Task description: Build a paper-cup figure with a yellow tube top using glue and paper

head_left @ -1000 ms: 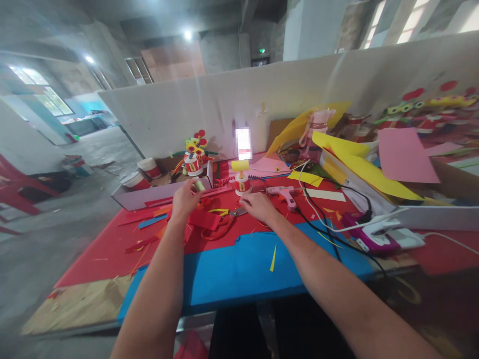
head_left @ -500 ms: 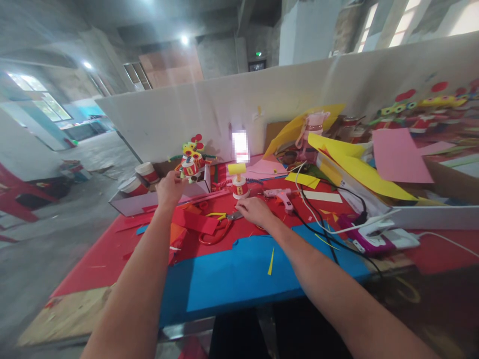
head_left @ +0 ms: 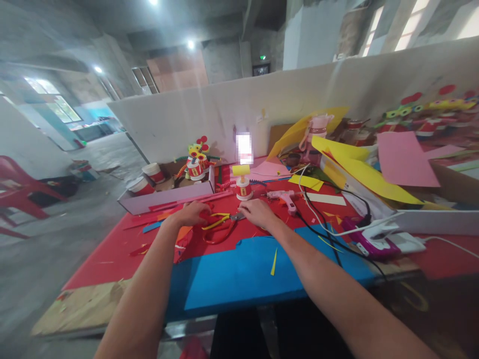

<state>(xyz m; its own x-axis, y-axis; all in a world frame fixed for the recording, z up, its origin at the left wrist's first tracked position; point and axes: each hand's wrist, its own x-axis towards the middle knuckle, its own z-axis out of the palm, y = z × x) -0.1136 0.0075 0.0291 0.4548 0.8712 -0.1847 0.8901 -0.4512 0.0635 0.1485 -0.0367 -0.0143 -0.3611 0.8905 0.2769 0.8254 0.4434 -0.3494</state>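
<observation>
My left hand (head_left: pixel 190 213) is low over the red-covered table, its fingers bent around a piece of red paper that the hand mostly hides. Scissors (head_left: pixel 219 222) with yellow and red handles lie just right of it. My right hand (head_left: pixel 257 211) has its fingers pinched together beside the scissors' metal end; whatever is between them is too small to make out. Just behind it stands a red-and-white paper-cup figure (head_left: pixel 244 190) with a yellow paper roll (head_left: pixel 241 170) on top and coiled arms. A finished-looking cup figure (head_left: pixel 196 168) with red discs stands in the white box (head_left: pixel 168 197).
A pink glue gun (head_left: pixel 283 198) lies right of the cup figure. Cables run to a purple power strip (head_left: pixel 368 239). Blue paper (head_left: pixel 239 276) covers the table's front edge. Yellow and pink sheets (head_left: pixel 407 159) overhang a box at right. A white partition (head_left: pixel 179 114) stands behind.
My left hand has let go of the cup figure in the box and come down toward me onto the red paper. That paper no longer covers the scissors' handle. My right hand stays put.
</observation>
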